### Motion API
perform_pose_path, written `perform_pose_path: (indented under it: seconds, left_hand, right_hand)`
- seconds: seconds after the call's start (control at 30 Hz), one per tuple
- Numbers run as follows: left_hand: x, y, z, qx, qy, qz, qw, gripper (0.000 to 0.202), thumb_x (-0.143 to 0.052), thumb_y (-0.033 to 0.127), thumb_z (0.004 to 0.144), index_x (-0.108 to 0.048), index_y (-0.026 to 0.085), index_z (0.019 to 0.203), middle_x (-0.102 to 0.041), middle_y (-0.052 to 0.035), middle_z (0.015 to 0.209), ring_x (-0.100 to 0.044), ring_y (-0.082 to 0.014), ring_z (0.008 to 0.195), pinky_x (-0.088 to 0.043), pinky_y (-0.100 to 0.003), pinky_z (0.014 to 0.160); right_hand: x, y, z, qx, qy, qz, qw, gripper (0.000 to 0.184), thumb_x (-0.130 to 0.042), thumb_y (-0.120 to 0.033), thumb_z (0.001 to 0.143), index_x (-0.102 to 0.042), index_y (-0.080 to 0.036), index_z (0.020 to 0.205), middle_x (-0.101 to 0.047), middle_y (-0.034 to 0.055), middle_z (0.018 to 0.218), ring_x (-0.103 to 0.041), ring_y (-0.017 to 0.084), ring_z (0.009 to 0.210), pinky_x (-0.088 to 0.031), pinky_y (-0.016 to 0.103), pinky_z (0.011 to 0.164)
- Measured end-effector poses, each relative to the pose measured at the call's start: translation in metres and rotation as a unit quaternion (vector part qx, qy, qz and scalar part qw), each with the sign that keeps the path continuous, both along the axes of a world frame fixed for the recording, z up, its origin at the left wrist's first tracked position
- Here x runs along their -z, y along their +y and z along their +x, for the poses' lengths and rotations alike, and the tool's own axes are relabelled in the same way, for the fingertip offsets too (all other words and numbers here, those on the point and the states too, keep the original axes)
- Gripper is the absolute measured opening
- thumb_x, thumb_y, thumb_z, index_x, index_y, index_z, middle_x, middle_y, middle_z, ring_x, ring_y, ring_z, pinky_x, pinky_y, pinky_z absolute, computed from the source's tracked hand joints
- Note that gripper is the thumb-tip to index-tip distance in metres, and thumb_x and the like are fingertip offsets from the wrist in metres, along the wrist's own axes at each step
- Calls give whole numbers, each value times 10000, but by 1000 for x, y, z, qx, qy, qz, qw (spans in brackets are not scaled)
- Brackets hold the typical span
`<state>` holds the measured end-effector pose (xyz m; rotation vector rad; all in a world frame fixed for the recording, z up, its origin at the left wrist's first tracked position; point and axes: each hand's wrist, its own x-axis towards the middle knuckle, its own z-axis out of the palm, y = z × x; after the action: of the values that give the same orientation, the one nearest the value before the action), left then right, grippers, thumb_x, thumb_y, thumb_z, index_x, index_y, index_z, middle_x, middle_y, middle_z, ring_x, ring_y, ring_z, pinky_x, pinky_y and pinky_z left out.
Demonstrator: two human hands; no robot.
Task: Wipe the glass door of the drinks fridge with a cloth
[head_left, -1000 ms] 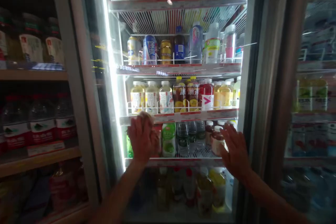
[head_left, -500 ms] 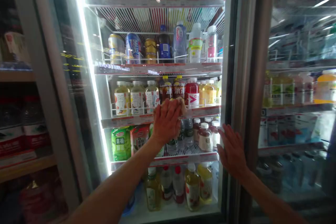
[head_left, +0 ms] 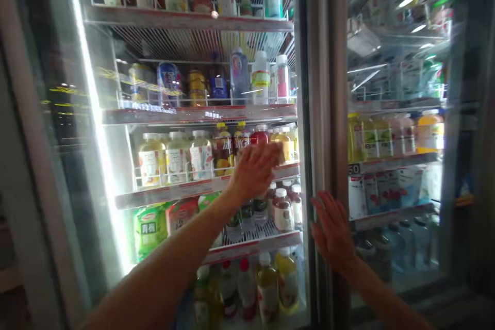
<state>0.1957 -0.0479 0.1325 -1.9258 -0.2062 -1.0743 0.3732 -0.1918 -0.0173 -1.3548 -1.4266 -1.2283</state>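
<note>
My left hand (head_left: pixel 251 171) is stretched out against the glass door of a lit drinks fridge, in front of the middle shelves. Beneath its fingers is a cloth (head_left: pixel 277 154), smeared by motion and mostly covered by the hand. My right hand (head_left: pixel 333 232) rests on the metal door frame (head_left: pixel 335 87) to the right, fingers spread and holding nothing. Behind the glass, close to my left hand, stand iced tea bottles with yellow caps (head_left: pixel 223 144) and a red drink bottle (head_left: pixel 260 135), partly hidden by the hand.
Wire shelves (head_left: pixel 193 19) hold rows of bottles, cans and pouches behind the glass. A bright light strip (head_left: pixel 93 98) runs down the left side. Right of the frame, another glass-fronted section holds bottles, including an orange drink (head_left: pixel 430 131). Reflections streak the glass.
The view has turned right, so the shelves sit further left. My left hand with the cloth has moved right across the glass, now over the red bottle. My right hand stays by the door frame.
</note>
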Motion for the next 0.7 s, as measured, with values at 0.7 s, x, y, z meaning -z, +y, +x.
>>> perform_pose_path:
  seconds: [0.7]
  left_hand:
    - [-132,-17,51,-33,-117,-36,992,515,-437,379,865,-391,190,1342,-295,-77,1478,-157,-322,1384,-157,-539,1096]
  right_hand:
    - [-36,-4,23,16,-7,70,997,580,-383,-187,867,-245,-191,1430,-309,107,1464,-282,269,1356,-287,502,1067]
